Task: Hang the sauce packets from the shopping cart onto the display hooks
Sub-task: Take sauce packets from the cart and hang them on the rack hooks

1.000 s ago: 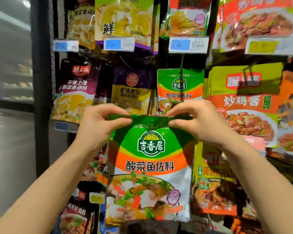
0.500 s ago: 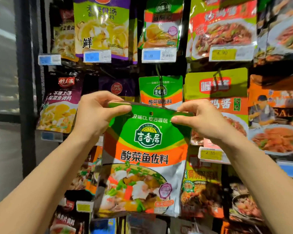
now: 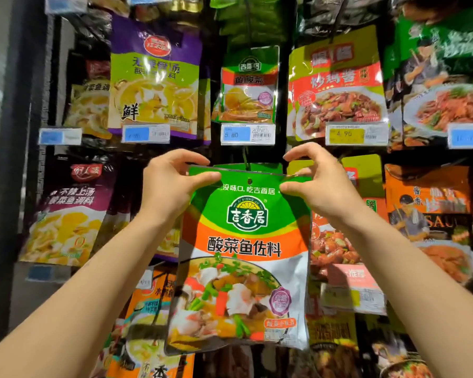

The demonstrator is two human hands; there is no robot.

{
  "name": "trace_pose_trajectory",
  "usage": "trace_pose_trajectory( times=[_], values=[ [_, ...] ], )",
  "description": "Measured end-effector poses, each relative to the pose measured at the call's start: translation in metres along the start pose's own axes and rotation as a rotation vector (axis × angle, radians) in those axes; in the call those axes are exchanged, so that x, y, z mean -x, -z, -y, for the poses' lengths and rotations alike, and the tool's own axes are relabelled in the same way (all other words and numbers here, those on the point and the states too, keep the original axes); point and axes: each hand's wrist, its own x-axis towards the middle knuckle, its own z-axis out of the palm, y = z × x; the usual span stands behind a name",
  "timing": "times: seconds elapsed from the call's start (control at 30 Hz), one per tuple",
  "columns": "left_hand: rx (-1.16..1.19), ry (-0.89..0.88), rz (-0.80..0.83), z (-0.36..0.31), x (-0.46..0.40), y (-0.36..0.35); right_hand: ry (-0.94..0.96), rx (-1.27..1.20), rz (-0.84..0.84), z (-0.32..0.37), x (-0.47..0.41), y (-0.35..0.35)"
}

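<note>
A green, orange and white sauce packet (image 3: 243,255) hangs upright between my hands in front of the display. My left hand (image 3: 170,184) pinches its top left corner. My right hand (image 3: 314,184) pinches its top right corner. The punched hole (image 3: 249,181) at the packet's top sits between my thumbs. Just above it a thin dark display hook (image 3: 246,159) comes forward, and the top of a matching green packet (image 3: 268,167) shows behind. The shopping cart is out of view.
Rows of other sauce packets hang all around: a purple and yellow one (image 3: 156,77) upper left, a red one (image 3: 338,85) upper right. Price tags, such as the blue 5.80 tag (image 3: 247,134), stick out just above my hands. A dark upright post (image 3: 14,159) stands at left.
The packet has risen and straightened, its top edge unfolding from bent over to upright, so the hole now shows. Both hands moved up toward the hook and my view tilted upward.
</note>
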Motion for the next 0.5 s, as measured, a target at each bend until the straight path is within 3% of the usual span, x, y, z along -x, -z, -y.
trace_pose_trajectory(
  times=[0.27, 0.5],
  values=[
    [0.142, 0.110, -0.066, 0.036, -0.044, -0.031, -0.208, -0.140, -0.217, -0.016, -0.054, -0.021],
    [0.148, 0.014, -0.175, 0.057, -0.085, -0.051, -0.200, -0.179, -0.330, -0.033, -0.103, -0.038]
  ],
)
